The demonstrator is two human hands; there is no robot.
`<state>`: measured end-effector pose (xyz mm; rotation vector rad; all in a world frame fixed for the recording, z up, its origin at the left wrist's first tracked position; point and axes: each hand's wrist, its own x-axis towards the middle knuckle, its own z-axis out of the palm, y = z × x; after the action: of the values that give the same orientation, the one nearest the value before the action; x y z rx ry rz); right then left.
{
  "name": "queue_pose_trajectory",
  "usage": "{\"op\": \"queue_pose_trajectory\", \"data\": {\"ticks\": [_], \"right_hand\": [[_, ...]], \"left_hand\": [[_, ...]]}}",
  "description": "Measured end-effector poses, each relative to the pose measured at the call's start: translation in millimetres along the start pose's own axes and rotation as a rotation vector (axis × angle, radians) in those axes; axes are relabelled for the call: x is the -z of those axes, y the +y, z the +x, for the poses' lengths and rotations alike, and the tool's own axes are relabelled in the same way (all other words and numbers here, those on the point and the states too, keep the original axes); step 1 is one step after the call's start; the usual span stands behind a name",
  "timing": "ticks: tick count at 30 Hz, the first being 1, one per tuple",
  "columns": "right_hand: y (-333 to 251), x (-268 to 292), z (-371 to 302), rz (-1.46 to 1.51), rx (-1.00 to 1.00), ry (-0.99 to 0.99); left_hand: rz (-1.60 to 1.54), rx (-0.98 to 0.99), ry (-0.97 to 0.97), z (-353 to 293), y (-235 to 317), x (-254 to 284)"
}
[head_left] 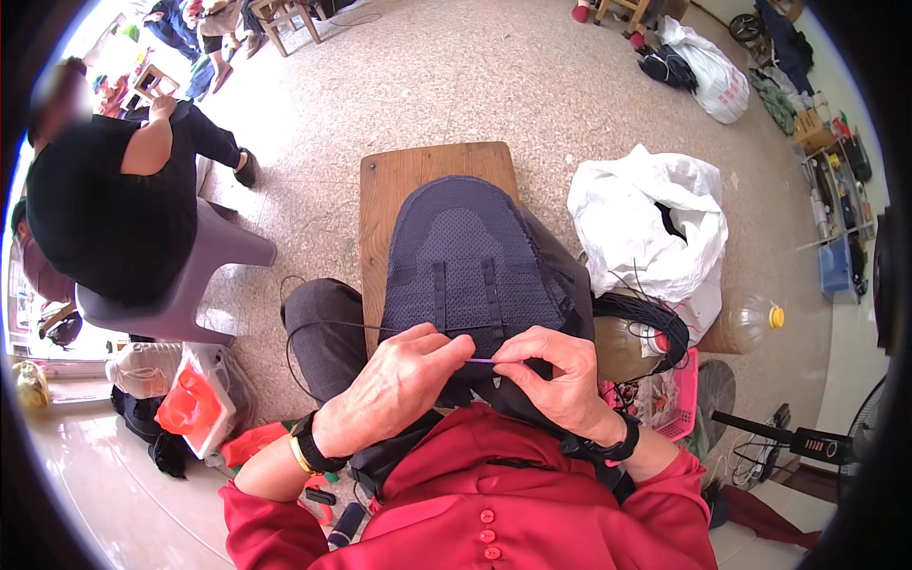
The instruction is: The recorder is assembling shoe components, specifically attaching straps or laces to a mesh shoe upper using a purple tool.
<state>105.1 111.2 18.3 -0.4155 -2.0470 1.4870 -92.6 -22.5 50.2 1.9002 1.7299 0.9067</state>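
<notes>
A dark blue mesh panel [470, 242] with a rounded far end and two narrow webbing strips lies in front of me, over a wooden board [378, 218] and my lap. At its near edge my left hand [404, 375] is closed in a pinch, and my right hand [556, 375] pinches close beside it. Between the fingertips runs a thin purple stick [481, 361], held at both ends; its exact kind is too small to tell. From my left hand a black cord [328, 324] loops out to the left over my knee.
Right of the panel stand a white sack [608, 204], a coil of black cord [665, 309], a yellow-capped jug [750, 318] and a pink basket [686, 394]. A fan [860, 432] is at far right. Left, a person [114, 199] sits on a purple stool [214, 256].
</notes>
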Motion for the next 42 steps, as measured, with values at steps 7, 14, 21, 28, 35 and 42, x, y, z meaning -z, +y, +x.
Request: {"op": "queue_pose_trajectory", "data": {"ticks": [7,14,21,28,35,42], "right_hand": [[5.2,0.6,-0.3,0.017,-0.060,0.043],[0.0,1.2,4.4,-0.033,-0.055,0.053],[-1.1,4.7,7.6,-0.058,-0.055,0.035],[1.4,4.8,11.7,-0.058,-0.069,0.045],[9.6,4.2,14.2,-0.151,-0.043,0.086],[20.5,5.1,15.9,-0.298,0.002,0.148]], "left_hand": [[0.147,-0.113,0.091,5.7,-0.3,-1.8],[0.115,0.022,-0.007,4.6,12.1,-2.7],[-0.217,0.312,0.036,5.4,17.9,-7.2],[-0.178,0.298,0.078,5.3,11.8,-8.6],[-0.022,0.245,0.050,6.8,5.3,-3.2],[0.078,0.281,0.064,8.4,-4.7,2.9]]}}
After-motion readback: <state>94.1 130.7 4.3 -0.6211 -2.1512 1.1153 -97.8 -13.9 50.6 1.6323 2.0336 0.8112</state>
